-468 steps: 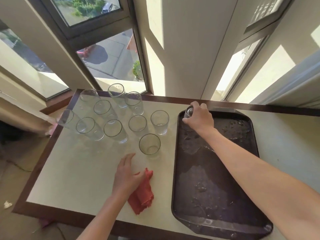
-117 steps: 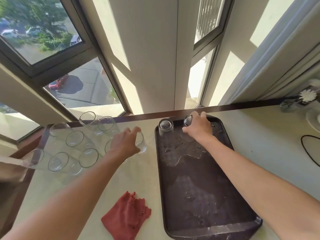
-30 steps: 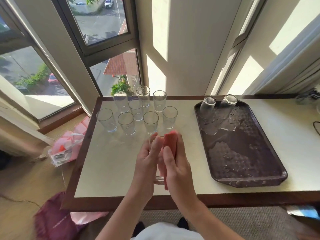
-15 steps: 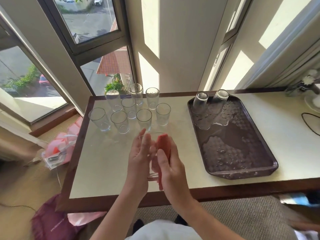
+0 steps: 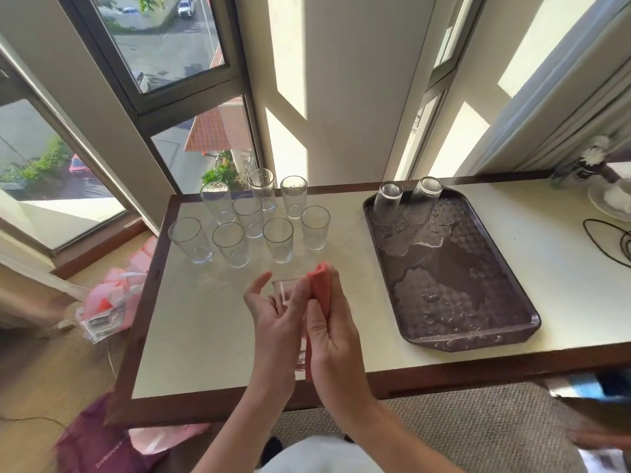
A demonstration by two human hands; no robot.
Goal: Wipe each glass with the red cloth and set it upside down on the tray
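Above the tabletop's (image 5: 205, 336) near edge my left hand (image 5: 276, 322) cradled a glass (image 5: 286, 295), fingers loosely spread, while my right hand (image 5: 333, 339) pinched the red cloth (image 5: 321, 288) against its side. Eight upright glasses (image 5: 251, 216) stood near the far left corner; two upturned glasses (image 5: 406, 199) stood at the far end of the wet tray (image 5: 478, 308)

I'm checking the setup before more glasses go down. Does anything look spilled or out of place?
Yes: the dark brown plastic tray is wet, with pooled water just in front of the two upturned clear glasses at its far end and droplets along its near rim. Nothing looks broken or tipped.
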